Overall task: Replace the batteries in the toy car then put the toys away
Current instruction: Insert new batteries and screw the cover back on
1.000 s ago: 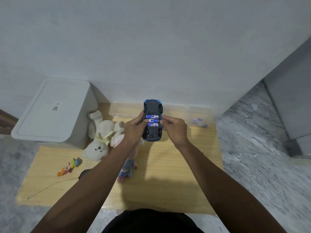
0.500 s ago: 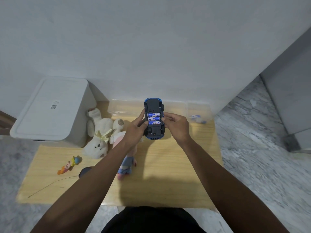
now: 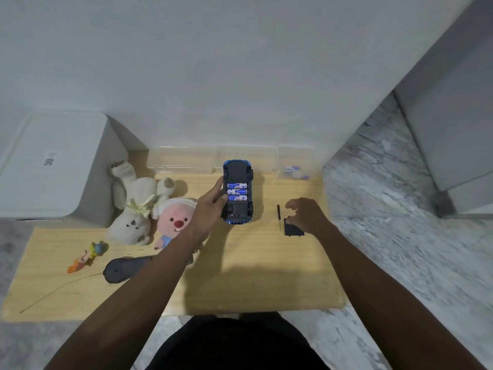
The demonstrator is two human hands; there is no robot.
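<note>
Plush toys point(image 3: 149, 209) left of car point(image 3: 237, 192)

Both forearms point(image 3: 149, 284) bare – no sleeves, no watch or rings visible; black garment point(image 3: 234, 345) at lower edge.

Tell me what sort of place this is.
Probably a room in a home, with someone working low at a small wooden table on a marble-patterned floor. Soft toys such as a white plush bunny, a white lidded storage bin and a plain wall suggest a play corner.
</note>
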